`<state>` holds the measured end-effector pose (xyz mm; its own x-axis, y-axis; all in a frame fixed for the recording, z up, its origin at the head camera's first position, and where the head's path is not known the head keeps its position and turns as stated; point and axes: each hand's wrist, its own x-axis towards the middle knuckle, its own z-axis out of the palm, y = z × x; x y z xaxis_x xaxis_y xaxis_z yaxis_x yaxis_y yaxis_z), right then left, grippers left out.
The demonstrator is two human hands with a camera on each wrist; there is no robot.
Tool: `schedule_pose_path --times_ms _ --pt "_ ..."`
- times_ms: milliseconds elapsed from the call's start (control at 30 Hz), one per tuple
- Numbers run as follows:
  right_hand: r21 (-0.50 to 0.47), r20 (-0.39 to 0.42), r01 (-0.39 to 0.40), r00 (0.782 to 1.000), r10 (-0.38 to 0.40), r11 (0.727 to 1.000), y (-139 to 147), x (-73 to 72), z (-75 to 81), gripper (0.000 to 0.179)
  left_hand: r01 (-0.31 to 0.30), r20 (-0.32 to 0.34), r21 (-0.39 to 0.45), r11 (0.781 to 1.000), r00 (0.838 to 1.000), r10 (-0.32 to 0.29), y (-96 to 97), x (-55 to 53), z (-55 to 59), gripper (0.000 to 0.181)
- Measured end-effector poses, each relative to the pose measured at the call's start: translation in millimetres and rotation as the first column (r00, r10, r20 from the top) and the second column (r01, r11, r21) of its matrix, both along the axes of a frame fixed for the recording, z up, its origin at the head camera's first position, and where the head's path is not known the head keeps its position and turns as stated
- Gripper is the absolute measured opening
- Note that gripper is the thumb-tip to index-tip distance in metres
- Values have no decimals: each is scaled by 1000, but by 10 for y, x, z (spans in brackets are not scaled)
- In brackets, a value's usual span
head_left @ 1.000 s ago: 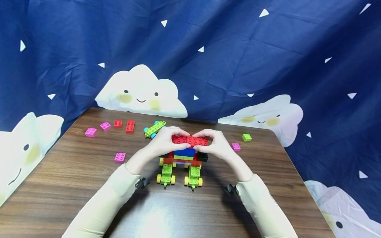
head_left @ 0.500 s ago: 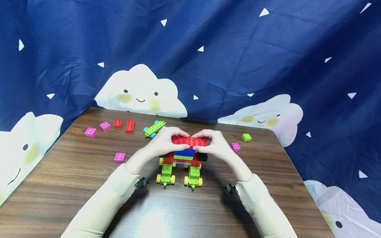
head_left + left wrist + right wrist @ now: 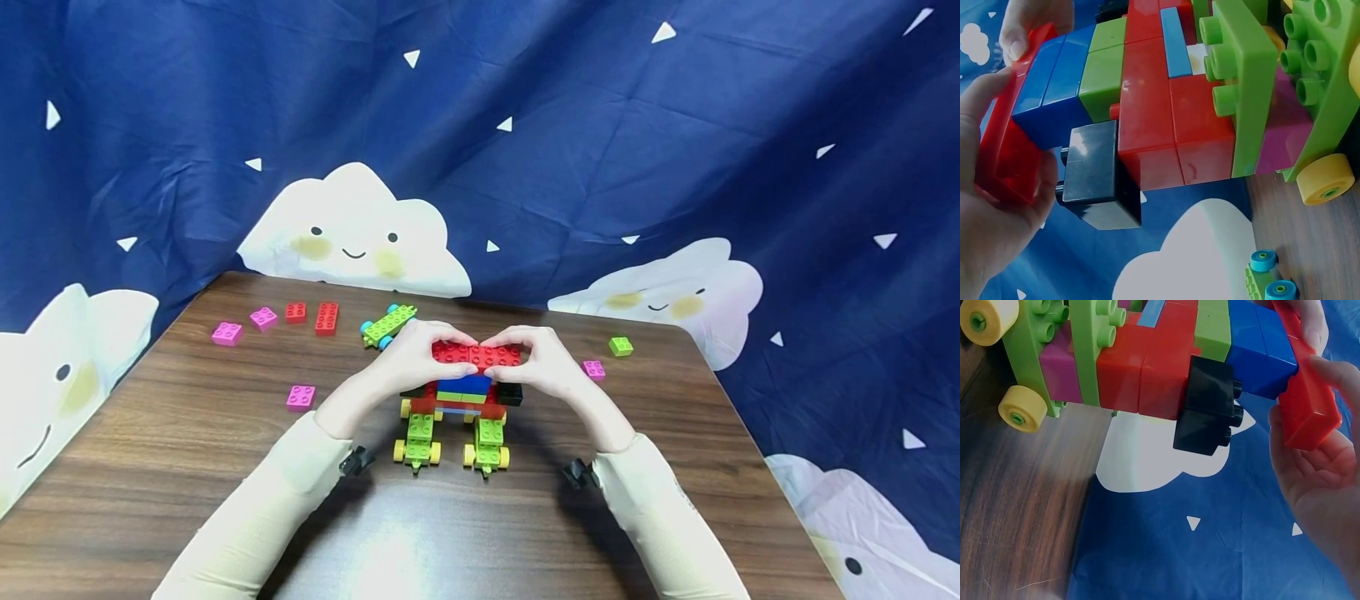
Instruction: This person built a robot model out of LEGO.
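A toy brick model stands on the table, topped by a left red brick (image 3: 451,352) and a right red brick (image 3: 497,357) set end to end. My left hand (image 3: 408,357) grips the left one between thumb and fingers. On the other end, my right hand (image 3: 546,365) grips the right one the same way, thumb tips almost meeting. Below sit blue bricks (image 3: 1060,87), lime bricks (image 3: 1102,78) and wide red bricks (image 3: 1147,375). Black bricks (image 3: 1207,403) jut from the sides. Two lime wheeled bases (image 3: 418,442) with yellow wheels carry the model.
At the back left lie pink bricks (image 3: 227,334), a small red brick (image 3: 296,312) and a long red brick (image 3: 327,318). A lime base with blue wheels (image 3: 389,326) is behind my left hand. Another pink brick (image 3: 593,370) and a lime brick (image 3: 620,347) lie on the right.
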<state>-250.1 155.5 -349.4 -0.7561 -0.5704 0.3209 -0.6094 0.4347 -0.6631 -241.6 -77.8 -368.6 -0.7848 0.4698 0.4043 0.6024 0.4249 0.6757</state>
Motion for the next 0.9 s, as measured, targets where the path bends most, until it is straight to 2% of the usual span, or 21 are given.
schedule_pose_path --times_ms 233,667,900 --pt "3 -8 -1 1000 1 1000 9 23 -21 32 -2 8 -30 1000 1000 2 9 28 19 34" --pt "26 -22 6 1000 -6 1000 -18 37 13 32 -18 56 -93 996 998 23 9 -3 78 36" --pt "31 -4 13 1000 -13 999 -20 24 -3 31 -42 76 -119 992 996 51 21 -1 97 37"
